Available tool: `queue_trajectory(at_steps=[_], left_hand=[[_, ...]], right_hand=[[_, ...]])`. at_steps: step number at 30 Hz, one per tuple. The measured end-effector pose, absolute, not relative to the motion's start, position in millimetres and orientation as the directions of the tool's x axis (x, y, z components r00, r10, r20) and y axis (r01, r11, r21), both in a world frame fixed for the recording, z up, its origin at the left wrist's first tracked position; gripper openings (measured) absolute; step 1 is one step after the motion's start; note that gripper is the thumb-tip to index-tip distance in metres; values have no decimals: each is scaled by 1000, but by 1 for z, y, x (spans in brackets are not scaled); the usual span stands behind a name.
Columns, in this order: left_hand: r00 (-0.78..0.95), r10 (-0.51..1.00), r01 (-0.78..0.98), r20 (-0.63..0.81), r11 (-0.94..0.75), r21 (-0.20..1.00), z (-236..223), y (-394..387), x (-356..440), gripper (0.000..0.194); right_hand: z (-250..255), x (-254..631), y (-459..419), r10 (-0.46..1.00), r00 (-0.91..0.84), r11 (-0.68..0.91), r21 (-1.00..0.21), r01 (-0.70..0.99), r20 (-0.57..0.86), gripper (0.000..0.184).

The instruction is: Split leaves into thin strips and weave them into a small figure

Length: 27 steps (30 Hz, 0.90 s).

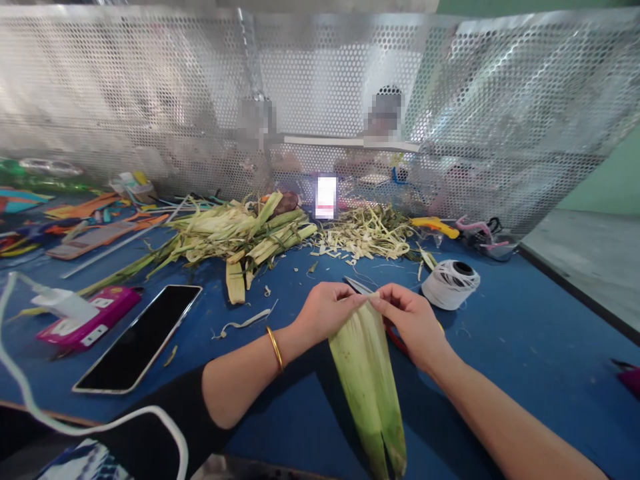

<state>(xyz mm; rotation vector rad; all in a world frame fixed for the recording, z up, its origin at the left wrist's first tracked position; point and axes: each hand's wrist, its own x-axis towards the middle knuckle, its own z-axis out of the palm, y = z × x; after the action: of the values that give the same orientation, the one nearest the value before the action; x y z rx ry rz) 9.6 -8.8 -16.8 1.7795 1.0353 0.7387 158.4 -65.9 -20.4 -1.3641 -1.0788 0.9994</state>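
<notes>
A long pale-green corn husk hangs from my two hands toward the table's near edge, its lower end split. My left hand pinches the narrow top end between thumb and fingers. Close beside it, my right hand pinches the same end from the other side. Behind my hands lie scissors, partly hidden; one blade and a bit of red handle show. A spool of white thread stands right of my right hand.
A heap of husks and a pile of husk scraps lie at the back, before a perforated metal screen. At left are a phone, a magenta power strip and a white cable. Yellow-handled tool back right.
</notes>
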Motion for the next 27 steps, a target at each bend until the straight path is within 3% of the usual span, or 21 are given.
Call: queue_trajectory(at_steps=[7,22,25,27], left_hand=[[470,880,284,62,-218,934,-16,-8,10,31],[461,885,265,71,-214,940,-16,-2,8,32],[449,889,274,90,-234,933,-17,-1,7,32],[443,890,303,110,-264,916,-16,-1,6,31]], right_hand=[[-24,158,-67,952,284,94,-991,98,118,28],[-18,157,-70,903,387,172,-983,71,186,28],[-14,156,-70,911,380,157,-987,36,159,29],[-13,155,-69,945,319,81,-996,-33,66,33]])
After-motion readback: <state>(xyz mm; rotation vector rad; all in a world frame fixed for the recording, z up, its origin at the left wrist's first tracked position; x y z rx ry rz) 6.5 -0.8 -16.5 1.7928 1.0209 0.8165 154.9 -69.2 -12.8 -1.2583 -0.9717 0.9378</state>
